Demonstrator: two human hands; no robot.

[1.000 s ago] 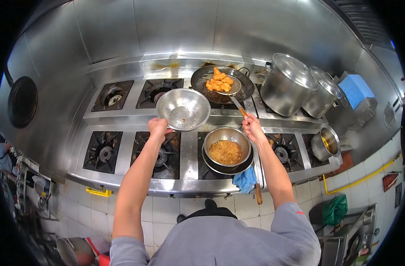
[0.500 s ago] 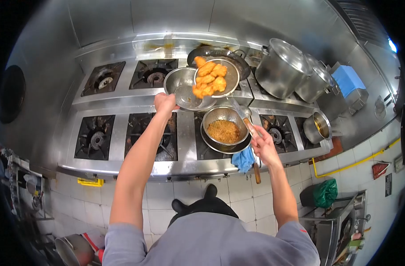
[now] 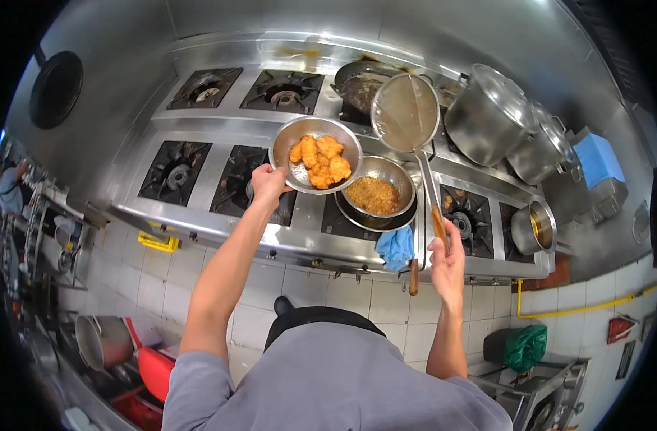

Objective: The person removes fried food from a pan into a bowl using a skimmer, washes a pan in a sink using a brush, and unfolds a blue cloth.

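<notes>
Holds out a shiny bowl [image 3: 351, 159] of crispy orange lumps [image 3: 320, 161] and a round strainer [image 3: 406, 113] over a big stove [image 3: 224, 128].
Grips the rim of the shiny bowl tightly with the left hand [image 3: 269, 184], with the orange lumps in a heap at the bottom of it. Holds the strainer by its brown wooden handle [image 3: 438, 224], wrapped up in the right hand [image 3: 448, 260]. Behind the strainer, partly hidden, a big black pan [image 3: 357, 86] on the back row. Just beside the shiny bowl, to the right, a second bowl [image 3: 407, 179] with little golden-brown bits [image 3: 372, 195] inside, sitting in a dark pan. At the front edge of the stove, a crumpled blue cloth [image 3: 395, 248]. Farther right, two tall silver pots [image 3: 486, 118] with lids, and a smaller pot [image 3: 522, 233] near the end.
</notes>
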